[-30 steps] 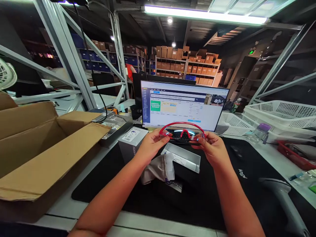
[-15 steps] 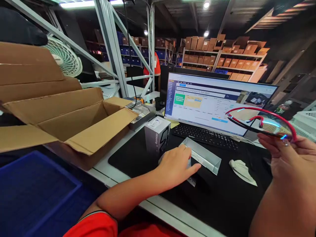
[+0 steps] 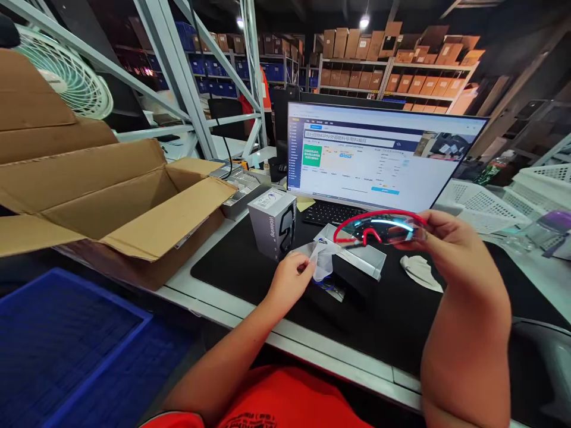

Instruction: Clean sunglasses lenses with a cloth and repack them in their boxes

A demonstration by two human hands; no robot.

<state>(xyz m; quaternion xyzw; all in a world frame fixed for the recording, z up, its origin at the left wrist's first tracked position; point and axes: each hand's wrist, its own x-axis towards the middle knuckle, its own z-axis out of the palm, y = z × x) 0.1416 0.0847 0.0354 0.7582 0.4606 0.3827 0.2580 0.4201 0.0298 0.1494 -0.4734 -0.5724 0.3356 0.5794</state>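
Observation:
My right hand [image 3: 450,238] is closed on red-framed sunglasses [image 3: 379,229] with a dark reflective lens, raised over the desk with the lens facing me. In my left hand [image 3: 292,276], thumb and fingers pinch a thin translucent plastic bag [image 3: 322,261]. Below the bag lies a small clear packet [image 3: 332,290] with something blue by it. An open silver-grey box tray [image 3: 368,261] rests behind, partly hidden by the sunglasses. The grey printed carton [image 3: 267,229] stands upright left of the bag. A crumpled whitish cloth or paper [image 3: 419,272] lies under my right hand.
A large open cardboard box [image 3: 169,232] takes up the left side, above a blue crate [image 3: 57,351]. Behind the mat are a keyboard [image 3: 328,213] and a monitor [image 3: 352,166]. White baskets [image 3: 486,202] stand at the right; a metal frame post [image 3: 173,65] rises at the back left.
The sunglasses have moved left and turned to face me in my right hand. My left hand has drawn back, now pinching the plastic bag. The whole view has shifted.

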